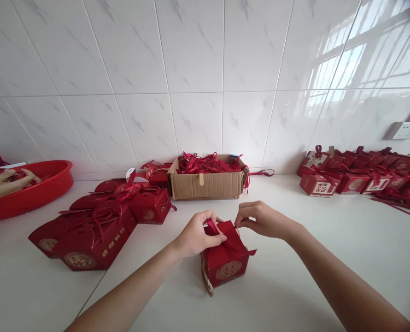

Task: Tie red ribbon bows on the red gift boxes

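A small red gift box (228, 267) with a gold round emblem stands on the white table in front of me. A twisted beige cord (207, 279) hangs at its left side. My left hand (200, 234) pinches a red ribbon (212, 226) on top of the box, its thumb over the lid. At the box's back right corner is my right hand (256, 219), its fingers pinched together by the box edge; what they hold is too small to make out.
A cardboard box (208, 185) of red ribbons stands by the tiled wall. Red gift boxes (97, 240) sit at left, more (320, 183) at right. At far left, another person's hand is over a red basin (58, 182).
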